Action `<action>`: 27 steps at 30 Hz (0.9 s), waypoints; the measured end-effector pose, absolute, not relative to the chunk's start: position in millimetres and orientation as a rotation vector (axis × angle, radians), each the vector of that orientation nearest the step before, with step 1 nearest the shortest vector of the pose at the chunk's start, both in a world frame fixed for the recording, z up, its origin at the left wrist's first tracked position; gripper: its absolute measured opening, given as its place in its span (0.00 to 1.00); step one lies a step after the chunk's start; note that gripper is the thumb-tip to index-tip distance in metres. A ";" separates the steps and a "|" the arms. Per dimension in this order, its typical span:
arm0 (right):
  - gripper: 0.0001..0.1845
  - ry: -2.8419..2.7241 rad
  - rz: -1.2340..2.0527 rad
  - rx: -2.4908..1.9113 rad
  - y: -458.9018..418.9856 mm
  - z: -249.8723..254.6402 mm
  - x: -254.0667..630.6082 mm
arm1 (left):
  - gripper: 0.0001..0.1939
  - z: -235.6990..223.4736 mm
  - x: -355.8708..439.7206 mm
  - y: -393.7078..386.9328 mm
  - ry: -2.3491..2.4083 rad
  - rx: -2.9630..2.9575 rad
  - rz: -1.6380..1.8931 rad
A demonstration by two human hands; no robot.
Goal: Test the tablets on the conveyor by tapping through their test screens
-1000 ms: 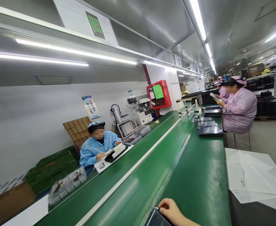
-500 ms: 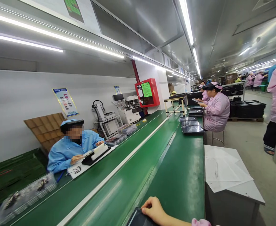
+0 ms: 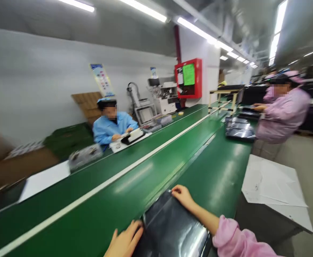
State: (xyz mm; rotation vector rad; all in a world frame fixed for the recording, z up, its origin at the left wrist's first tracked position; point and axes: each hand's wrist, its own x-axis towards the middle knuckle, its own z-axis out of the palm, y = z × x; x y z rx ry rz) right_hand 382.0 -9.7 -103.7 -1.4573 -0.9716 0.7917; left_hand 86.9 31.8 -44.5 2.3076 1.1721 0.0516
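Note:
A flat, glossy black tray (image 3: pixel 169 228) lies at the bottom middle on the near green work surface, reflecting light at its right side. My right hand (image 3: pixel 182 195), coming from a pink sleeve, pinches the tray's far corner between thumb and fingers. At the tray's left edge is my left hand (image 3: pixel 127 239), its fingers stretched out against the edge and its thumb apart. The left fingertips are slightly blurred. What lies under the tray is hidden.
A green conveyor belt (image 3: pixel 135 182) runs past on the left. Across it a person in blue (image 3: pixel 113 125) handles a white-and-black item. Stacked black trays (image 3: pixel 239 128) lie farther along, near a person in pink (image 3: pixel 287 107). White sheets (image 3: pixel 274 182) cover a side table at right.
The view has swung left and down, showing more of the black tray. My left hand has come into view at its left edge. My right hand still holds the far corner.

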 end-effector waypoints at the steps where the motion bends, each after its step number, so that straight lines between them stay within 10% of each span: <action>1: 0.07 -0.991 0.814 -1.446 -11.2 -105.4 384.3 | 0.20 -33.0 90.5 21.9 1.145 2.339 -0.029; 9: 0.23 -1.090 0.917 -1.394 -11.5 -119.3 398.3 | 0.21 12.9 113.8 -3.2 1.179 2.454 -0.343; 27: 0.23 -1.105 0.884 -1.356 -15.3 -114.9 397.6 | 0.31 -4.0 70.3 -62.1 1.296 2.508 -0.160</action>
